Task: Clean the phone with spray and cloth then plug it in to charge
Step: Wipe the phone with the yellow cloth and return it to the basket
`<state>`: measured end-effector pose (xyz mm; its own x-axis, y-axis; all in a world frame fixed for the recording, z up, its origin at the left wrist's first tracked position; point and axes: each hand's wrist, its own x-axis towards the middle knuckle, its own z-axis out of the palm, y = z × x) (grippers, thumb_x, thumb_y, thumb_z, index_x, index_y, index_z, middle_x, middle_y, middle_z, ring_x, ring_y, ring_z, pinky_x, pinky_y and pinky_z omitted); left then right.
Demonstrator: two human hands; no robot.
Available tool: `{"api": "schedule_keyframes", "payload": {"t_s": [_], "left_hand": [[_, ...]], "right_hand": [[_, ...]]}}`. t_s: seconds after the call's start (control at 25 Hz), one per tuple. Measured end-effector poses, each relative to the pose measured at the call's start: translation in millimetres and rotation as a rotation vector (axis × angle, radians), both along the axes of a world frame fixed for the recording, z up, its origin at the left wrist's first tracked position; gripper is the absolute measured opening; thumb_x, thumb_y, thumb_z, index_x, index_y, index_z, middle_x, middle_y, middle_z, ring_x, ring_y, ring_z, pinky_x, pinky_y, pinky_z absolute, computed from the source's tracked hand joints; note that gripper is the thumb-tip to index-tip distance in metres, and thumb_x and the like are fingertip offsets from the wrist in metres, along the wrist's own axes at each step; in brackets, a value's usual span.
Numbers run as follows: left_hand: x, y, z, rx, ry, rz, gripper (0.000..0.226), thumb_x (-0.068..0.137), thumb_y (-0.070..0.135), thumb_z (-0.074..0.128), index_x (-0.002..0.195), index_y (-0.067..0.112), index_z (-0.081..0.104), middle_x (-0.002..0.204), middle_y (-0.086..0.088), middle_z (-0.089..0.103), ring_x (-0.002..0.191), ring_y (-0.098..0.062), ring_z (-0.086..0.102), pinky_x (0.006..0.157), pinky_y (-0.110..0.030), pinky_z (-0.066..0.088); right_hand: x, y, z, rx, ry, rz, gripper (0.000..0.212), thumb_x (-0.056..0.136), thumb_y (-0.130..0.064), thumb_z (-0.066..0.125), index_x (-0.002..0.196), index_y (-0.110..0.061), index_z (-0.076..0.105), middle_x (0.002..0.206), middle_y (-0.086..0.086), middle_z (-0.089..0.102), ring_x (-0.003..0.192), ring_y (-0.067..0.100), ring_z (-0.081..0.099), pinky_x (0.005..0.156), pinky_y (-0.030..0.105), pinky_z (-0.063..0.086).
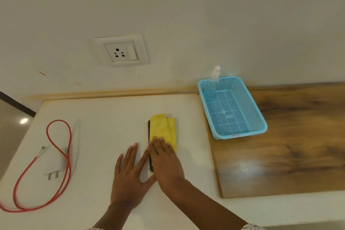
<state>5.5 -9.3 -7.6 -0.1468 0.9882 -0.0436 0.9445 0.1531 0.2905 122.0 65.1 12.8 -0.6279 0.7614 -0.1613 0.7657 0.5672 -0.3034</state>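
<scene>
Phone (149, 132) mostly hidden under yellow cloth (164, 129) and right grip (166, 161), fingers flat; left grip (128, 172) spread on desk (93, 117).

Blue basket sitting on a two-tone tabletop against a pale wall.
A perforated blue plastic basket (242, 135) is resting at the far left corner of the wood-grain tabletop section (291, 145), right by the seam where the white tabletop (104, 115) is spreading away to the left; a small label is showing on its near rim. Glare (244, 168) is shining off the wood nearer in. The cream wall (186, 15) is rising behind, carrying a short orange mark (42, 73) at far left. Beyond the left edge, glossy floor (9, 136) is reflecting a round light (23, 121).
</scene>
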Motion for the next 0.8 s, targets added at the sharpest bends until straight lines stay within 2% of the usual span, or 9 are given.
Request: {"api": "schedule_keyframes", "payload": {"t_s": [0.2, 0.28, 0.32, 0.36, 0.44, 0.48, 0.52, 0.64, 0.8], "left_hand": [[-0.9, -0.6, -0.9, -0.005, -0.017, -0.020, 0.084, 0.085, 0.070, 0.010, 0.135, 0.015, 0.049, 0.149, -0.014, 0.035, 0.139, -0.024, 0.025, 0.114, -0.037, 0.010], [-1.0, -1.0, -1.7, -0.011, -0.015, -0.021, 0.084, 0.086, 0.070, 0.011, 0.132, 0.014, 0.052, 0.149, -0.014, 0.035, 0.139, -0.024, 0.025, 0.114, -0.037, 0.010], [-1.2, -1.1, -2.0, -0.014, -0.017, -0.017, 0.083, 0.086, 0.071, 0.012, 0.131, 0.014, 0.053, 0.149, -0.014, 0.036, 0.139, -0.025, 0.027, 0.114, -0.037, 0.010], [-1.3, -1.4, -2.4, -0.016, -0.018, -0.011, 0.082, 0.086, 0.072, 0.015, 0.131, 0.015, 0.054, 0.149, -0.014, 0.036, 0.139, -0.026, 0.029, 0.114, -0.037, 0.011], [-0.7, -1.3, -2.6, -0.013, -0.016, 0.003, 0.080, 0.085, 0.073, 0.020, 0.131, 0.018, 0.053, 0.150, -0.012, 0.035, 0.139, -0.025, 0.030, 0.114, -0.037, 0.012], [-0.3, -1.0, -2.7, -0.008, -0.010, 0.009, 0.079, 0.084, 0.073, 0.022, 0.133, 0.019, 0.052, 0.150, -0.012, 0.035, 0.139, -0.025, 0.030, 0.114, -0.037, 0.012], [0.1, -1.0, -2.8, -0.002, -0.002, 0.014, 0.078, 0.084, 0.074, 0.023, 0.136, 0.021, 0.048, 0.150, -0.011, 0.034, 0.139, -0.024, 0.029, 0.114, -0.037, 0.011], [0.6, -1.2, -4.2, 0.010, 0.008, 0.020, 0.079, 0.082, 0.075, 0.025, 0.142, 0.024, 0.035, 0.153, -0.009, 0.029, 0.141, -0.023, 0.025, 0.116, -0.037, 0.009], [0.3, 0.2, -5.7, 0.021, 0.033, 0.017, 0.079, 0.083, 0.074, 0.024, 0.146, 0.027, 0.025, 0.154, -0.008, 0.027, 0.143, -0.020, 0.017, 0.116, -0.036, 0.004]], "right_hand": [[5.3, -17.0, 2.5, 0.022, -0.032, 0.093, 0.063, 0.096, -0.012, 0.042, 0.149, -0.006, 0.007, 0.160, 0.012, 0.004, 0.147, 0.028, 0.001, 0.119, 0.040, 0.003], [14.2, -24.0, -1.1, 0.096, -0.019, 0.169, 0.062, 0.086, -0.029, 0.058, 0.143, -0.015, 0.036, 0.152, 0.003, 0.034, 0.141, 0.019, 0.029, 0.114, 0.032, 0.025], [20.0, -25.6, 1.3, 0.109, 0.000, 0.211, 0.058, 0.077, -0.038, 0.065, 0.132, -0.023, 0.053, 0.141, -0.006, 0.051, 0.131, 0.012, 0.046, 0.106, 0.026, 0.038], [26.3, -27.0, 2.1, 0.135, 0.042, 0.252, 0.051, 0.073, -0.040, 0.066, 0.122, -0.029, 0.062, 0.130, -0.012, 0.060, 0.122, 0.006, 0.055, 0.099, 0.022, 0.046], [41.9, -25.8, -0.6, 0.165, 0.079, 0.308, 0.040, 0.077, -0.032, 0.054, 0.115, -0.033, 0.066, 0.123, -0.017, 0.064, 0.116, 0.004, 0.059, 0.093, 0.019, 0.050], [50.0, -23.0, -1.0, 0.193, 0.083, 0.322, 0.040, 0.077, -0.030, 0.056, 0.115, -0.033, 0.066, 0.123, -0.016, 0.064, 0.116, 0.004, 0.059, 0.093, 0.020, 0.050], [56.4, -20.9, 0.2, 0.201, 0.063, 0.313, 0.043, 0.072, -0.032, 0.065, 0.116, -0.033, 0.066, 0.124, -0.016, 0.064, 0.116, 0.005, 0.059, 0.093, 0.022, 0.051], [61.9, -25.4, 2.0, 0.170, 0.028, 0.184, 0.065, 0.051, -0.032, 0.086, 0.113, -0.029, 0.069, 0.121, -0.010, 0.066, 0.113, 0.009, 0.062, 0.090, 0.026, 0.052], [46.5, -51.9, -2.4, 0.170, 0.146, 0.007, 0.048, 0.060, -0.021, 0.082, 0.107, -0.020, 0.073, 0.117, -0.001, 0.069, 0.108, 0.016, 0.066, 0.083, 0.030, 0.056]]}}
